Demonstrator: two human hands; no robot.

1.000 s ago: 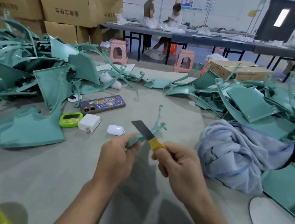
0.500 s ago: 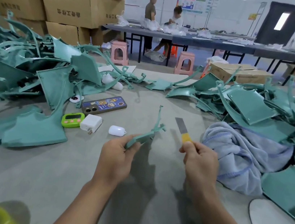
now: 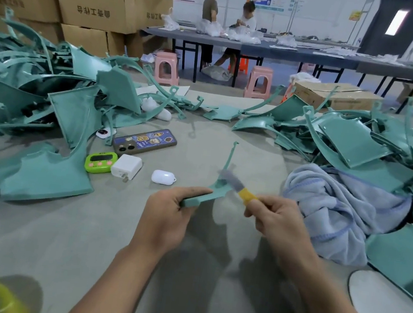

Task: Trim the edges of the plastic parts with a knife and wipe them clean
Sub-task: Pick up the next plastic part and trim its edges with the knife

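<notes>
Head view: one slim teal plastic part (image 3: 202,198) is gripped by the left hand (image 3: 164,219) just above the table (image 3: 57,228), one blurry yellow-handled knife (image 3: 239,187) is pinched by the right hand (image 3: 278,222) with its blade over the part, one blue cloth (image 3: 338,212) is left lying just to the right, and two piles are stacked behind, left heap (image 3: 36,95) and right heap (image 3: 348,141).

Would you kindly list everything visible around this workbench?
Loose teal plastic parts: many, teal, heaped left and right.
Slim teal plastic part: one, teal, held centre.
Knife with yellow-wrapped handle: one, grey blade, by that part.
Crumpled pale blue cloth: one, blue, right.
Blue-cased phone, green timer, white charger, white earbud case: one each, left of centre.
Brown cardboard boxes: several, brown, back left.
Pink plastic stools: two, pink, behind.
Left hand: grips the slim part.
Right hand: grips the knife.
</notes>
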